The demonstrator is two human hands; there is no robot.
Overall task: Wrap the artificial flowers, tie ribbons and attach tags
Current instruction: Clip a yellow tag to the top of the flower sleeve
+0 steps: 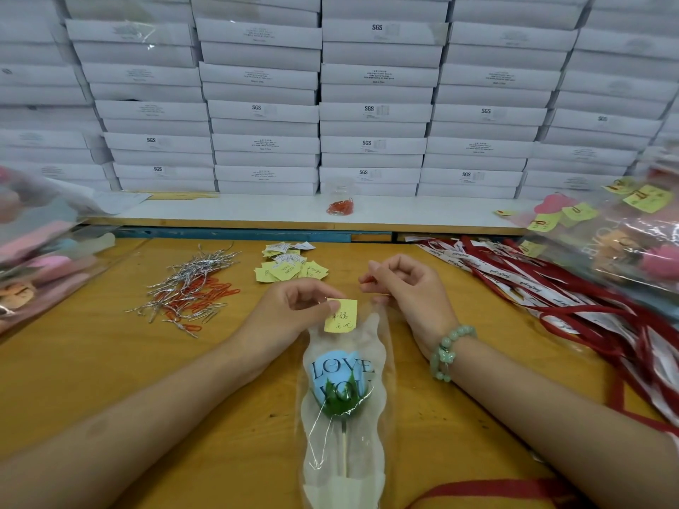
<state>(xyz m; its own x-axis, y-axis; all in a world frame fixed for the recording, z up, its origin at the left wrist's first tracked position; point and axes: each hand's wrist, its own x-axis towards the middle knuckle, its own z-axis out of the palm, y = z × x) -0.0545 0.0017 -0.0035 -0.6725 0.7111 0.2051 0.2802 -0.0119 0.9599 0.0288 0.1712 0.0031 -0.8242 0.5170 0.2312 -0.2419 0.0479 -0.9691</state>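
Left grip (294, 306): pinches yellow tag (341, 315) against top of wrapped flower (341, 378), lying mid-surface toward near edge. Right grip (400, 284): pinches what seems a red clip (367, 280). Best: keep tag flat, slide clip over both layers.
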